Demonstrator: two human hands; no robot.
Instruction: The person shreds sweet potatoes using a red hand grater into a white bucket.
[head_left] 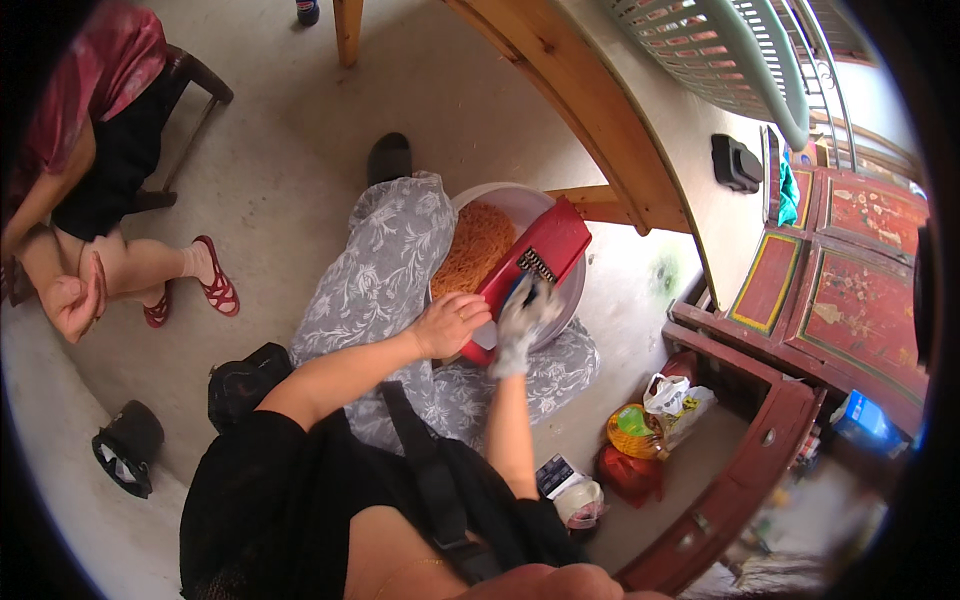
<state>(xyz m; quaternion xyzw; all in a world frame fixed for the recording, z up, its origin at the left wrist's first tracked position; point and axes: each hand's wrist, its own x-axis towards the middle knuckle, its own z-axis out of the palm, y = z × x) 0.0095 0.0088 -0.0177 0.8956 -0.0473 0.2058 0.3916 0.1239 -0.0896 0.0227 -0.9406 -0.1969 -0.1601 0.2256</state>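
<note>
A red grater [567, 235] leans slantwise in a pale lilac basin [573, 298], which stands between my knees. Orange shreds, seemingly carrot, form a heap [476, 245] in the basin, left of the grater. My bare left hand [455, 322] grips the grater's near left edge, its fingers bent over the rim. On the grating face, just below the metal teeth [537, 264], my right hand [526, 316] is closed in a grey glove with a dark patch. Whatever it presses there is hidden by the fingers.
A seated person's hand [77, 300] and red sandals [218, 275] are at left. Nearby stand a black bin [130, 445] and a black bag [248, 385]. A wooden table leg [600, 205] rises behind the basin. Bags and an oil bottle [635, 430] lie right, beside a red cabinet [840, 270].
</note>
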